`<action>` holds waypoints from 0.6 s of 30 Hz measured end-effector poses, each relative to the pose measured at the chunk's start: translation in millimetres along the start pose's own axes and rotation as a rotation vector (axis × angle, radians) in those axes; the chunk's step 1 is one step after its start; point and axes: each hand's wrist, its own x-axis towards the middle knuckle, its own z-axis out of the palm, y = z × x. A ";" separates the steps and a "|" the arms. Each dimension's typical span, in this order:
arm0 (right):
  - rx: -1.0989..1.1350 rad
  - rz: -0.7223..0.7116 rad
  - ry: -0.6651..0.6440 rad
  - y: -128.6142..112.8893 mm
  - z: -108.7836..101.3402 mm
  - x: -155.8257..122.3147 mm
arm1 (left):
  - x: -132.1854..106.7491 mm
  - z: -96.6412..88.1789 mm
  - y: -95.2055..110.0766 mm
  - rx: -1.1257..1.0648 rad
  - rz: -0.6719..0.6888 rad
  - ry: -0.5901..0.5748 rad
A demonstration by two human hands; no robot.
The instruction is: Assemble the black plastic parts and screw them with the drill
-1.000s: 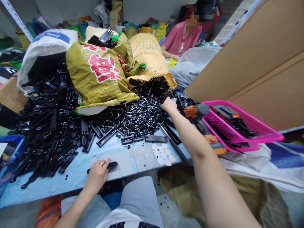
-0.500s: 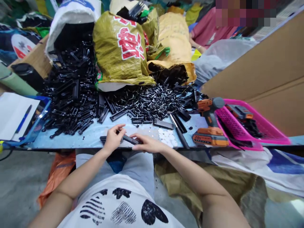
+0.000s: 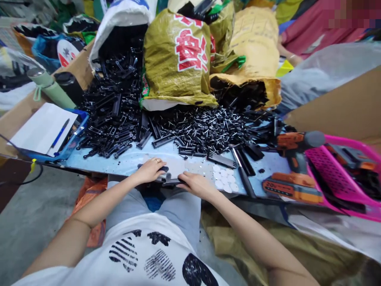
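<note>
At the table's front edge my left hand (image 3: pixel 151 170) is closed over black plastic pieces, its fingers curled down. Dark ends of a piece stick out on both sides of it. A long black plastic part (image 3: pixel 172 182) lies between my hands, and my right hand (image 3: pixel 195 184) pinches its right end. My fingers hide much of these pieces. Just right of my right hand are white round stickers (image 3: pixel 225 178) on a sheet. Beyond my hands a comb-like black part (image 3: pixel 222 159) lies on the blue tabletop (image 3: pixel 131 159).
Black parts (image 3: pixel 110 119) heap up at the left, and small pins (image 3: pixel 205 127) are piled in the middle before a yellow-green sack (image 3: pixel 175 59). A black-handled tool (image 3: pixel 245 178), an orange cordless drill (image 3: pixel 291 159) and a pink basket (image 3: pixel 336 171) stand at the right. A co-worker's sleeve (image 3: pixel 315 28) shows behind.
The view has swung, so the table appears shifted to the right. My left hand has turned palm down over the pieces; my right hand remains at the right end.
</note>
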 end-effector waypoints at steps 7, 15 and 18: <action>-0.188 0.058 0.053 -0.8 18.1 14.2 | 8.0 3.5 9.9 0.169 0.024 -0.093; -0.285 0.092 0.056 -21.3 -11.0 12.5 | -1.6 5.1 5.9 0.086 0.050 0.046; -0.275 0.103 0.004 -27.6 -21.2 11.8 | -3.7 5.7 3.5 0.074 0.095 0.065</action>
